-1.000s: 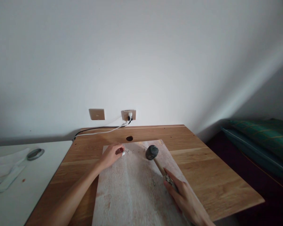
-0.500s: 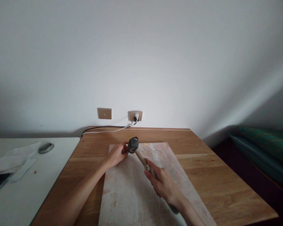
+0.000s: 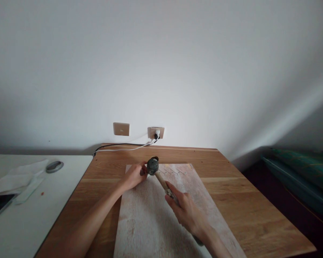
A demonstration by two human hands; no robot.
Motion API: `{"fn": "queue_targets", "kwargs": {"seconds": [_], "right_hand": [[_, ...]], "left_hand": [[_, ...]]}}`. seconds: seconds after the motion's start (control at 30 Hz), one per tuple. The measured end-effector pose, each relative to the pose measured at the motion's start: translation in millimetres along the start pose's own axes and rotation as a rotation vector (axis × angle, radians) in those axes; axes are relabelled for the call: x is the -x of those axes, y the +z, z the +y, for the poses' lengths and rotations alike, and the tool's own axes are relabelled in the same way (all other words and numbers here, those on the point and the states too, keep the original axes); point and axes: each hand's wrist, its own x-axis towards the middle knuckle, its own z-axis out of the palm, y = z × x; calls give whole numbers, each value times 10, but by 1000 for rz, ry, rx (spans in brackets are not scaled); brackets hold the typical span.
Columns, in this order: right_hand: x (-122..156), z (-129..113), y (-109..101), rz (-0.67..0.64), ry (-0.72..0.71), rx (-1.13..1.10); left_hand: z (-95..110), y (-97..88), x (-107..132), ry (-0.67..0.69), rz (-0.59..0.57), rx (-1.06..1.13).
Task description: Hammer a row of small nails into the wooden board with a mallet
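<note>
My right hand is wrapped round the handle of a hammer with a dark, rounded head and a wooden shaft. The hammer head is over the far part of a pale, worn wooden board, right beside my left fingertips. My left hand is closed in a pinch at the board's far left. A small whitish bit shows by those fingertips; the hammer head hides most of what they hold. Several thin nails stand in a row in the board, to the right of the hammer head.
The board lies on a brown wooden table against the wall. A wall socket with plugs and cables sits behind. On the left, a white desk holds papers and a grey ring-shaped piece. Green bedding is at the right.
The view has shifted slightly. Both hands and the hammer keep almost the same place over the board.
</note>
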Motion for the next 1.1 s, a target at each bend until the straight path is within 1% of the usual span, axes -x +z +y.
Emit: {"fn": "queue_targets", "kwargs": {"seconds": [0.33, 0.43, 0.57, 0.67, 0.73, 0.8, 0.87, 0.9, 0.93, 1.0, 1.03, 1.1], "right_hand": [[6, -1, 31, 7, -5, 40], [8, 7, 52, 16, -11, 17], [14, 13, 40, 5, -21, 7], [97, 79, -56, 21, 23, -20], [225, 185, -153, 32, 107, -64], [399, 340, -250, 50, 200, -113], [583, 519, -324, 80, 258, -149], [666, 608, -347, 101, 279, -155], [737, 691, -363, 123, 298, -155], [833, 829, -374, 138, 336, -145], [859, 881, -374, 138, 337, -131], [872, 954, -373, 134, 285, -97]], "left_hand": [[66, -43, 5, -42, 1, -13], [74, -47, 5, -46, 0, -23], [21, -19, -3, -37, -8, -3], [-39, -3, -4, 16, -25, -10], [-36, -7, 6, 81, -7, -56], [49, -11, 28, 159, 34, -139], [235, 16, 63, 271, 51, -250], [362, 50, 86, 353, 37, -311], [503, 102, 112, 458, 10, -370], [794, 253, 175, 705, -114, -471], [927, 346, 210, 801, -176, -505], [1135, 541, 283, 947, -226, -553]]}}
